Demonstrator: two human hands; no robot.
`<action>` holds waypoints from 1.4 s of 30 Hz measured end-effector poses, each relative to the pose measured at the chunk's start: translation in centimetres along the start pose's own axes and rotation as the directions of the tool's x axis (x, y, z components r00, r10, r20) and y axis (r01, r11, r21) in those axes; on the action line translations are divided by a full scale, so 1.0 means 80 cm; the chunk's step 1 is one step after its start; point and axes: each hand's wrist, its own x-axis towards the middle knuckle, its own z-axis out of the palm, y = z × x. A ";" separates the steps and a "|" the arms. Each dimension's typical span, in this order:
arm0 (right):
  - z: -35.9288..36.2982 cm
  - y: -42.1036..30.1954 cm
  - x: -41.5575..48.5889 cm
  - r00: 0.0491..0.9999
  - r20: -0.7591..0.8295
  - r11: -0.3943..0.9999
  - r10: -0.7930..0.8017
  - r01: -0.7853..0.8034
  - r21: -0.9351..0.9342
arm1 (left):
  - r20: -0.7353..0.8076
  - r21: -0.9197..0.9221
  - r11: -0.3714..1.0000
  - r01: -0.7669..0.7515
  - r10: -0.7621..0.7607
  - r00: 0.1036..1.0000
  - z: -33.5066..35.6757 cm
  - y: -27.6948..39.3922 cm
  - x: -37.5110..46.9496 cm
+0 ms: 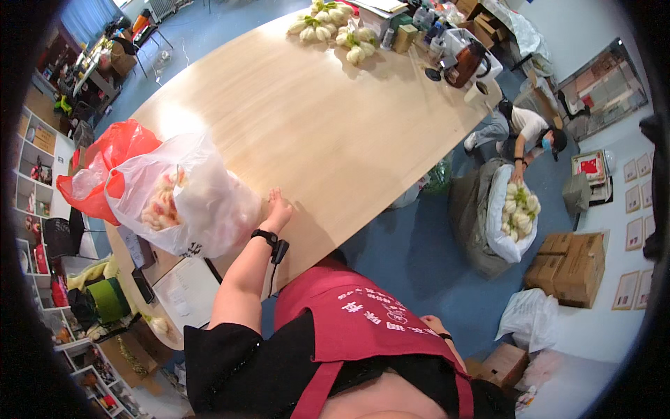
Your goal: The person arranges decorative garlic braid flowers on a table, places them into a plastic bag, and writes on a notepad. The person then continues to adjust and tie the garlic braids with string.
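Note:
My left hand (278,210) rests on the wooden tabletop (324,120) with its fingers stretched out, holding nothing. Just left of it stands a white plastic bag (220,204), its mouth showing pale and reddish soft-looking pieces (163,205). Behind that bag lies a red plastic bag (125,146). My right hand (432,323) hangs low at my side beyond the dark red apron (361,314); only part of it shows, and its fingers are hard to make out.
Bunches of pale bulb-shaped items (319,26) sit on the far table end, near a brown kettle (466,63) and a cup (476,93). Right of the table, another person (528,125) bends over a large sack (497,220). Cardboard boxes (568,267) stand beyond. A notebook (188,290) lies left.

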 end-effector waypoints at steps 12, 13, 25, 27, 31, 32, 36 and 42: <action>-0.164 -0.472 0.112 0.857 -0.117 0.862 -0.501 0.484 -0.148 | -0.306 -0.076 0.887 0.455 -0.455 0.836 -0.006 0.063 0.142; -0.167 -0.535 0.103 0.822 -0.057 0.817 -0.566 0.550 -0.174 | -0.299 -0.070 0.877 0.474 -0.472 0.829 -0.011 0.071 0.151; -0.201 -1.088 0.103 0.462 0.284 0.214 -0.840 0.763 -0.610 | -0.425 -0.146 0.765 0.627 -0.621 0.659 -0.025 0.122 0.238; -0.205 -1.163 0.131 0.386 0.326 0.153 -0.863 0.815 -0.559 | -0.445 -0.119 0.787 0.605 -0.587 0.676 -0.018 0.139 0.268; -0.196 -1.315 0.227 0.351 0.292 0.139 -0.890 0.817 -0.559 | -0.501 -0.063 0.842 0.535 -0.491 0.713 -0.011 0.169 0.339; -0.191 -1.349 0.258 0.231 0.311 -0.007 -0.922 0.793 -0.609 | -0.554 -0.052 0.857 0.512 -0.452 0.700 -0.008 0.176 0.355; -0.153 -1.459 0.394 0.071 0.257 -0.158 -0.964 0.625 -0.765 | -0.688 0.000 0.837 0.546 -0.396 0.607 0.005 0.182 0.378; -0.085 -1.581 0.536 0.180 0.146 -0.056 -0.973 0.429 -0.902 | -0.732 0.026 0.860 0.509 -0.330 0.596 0.002 0.183 0.378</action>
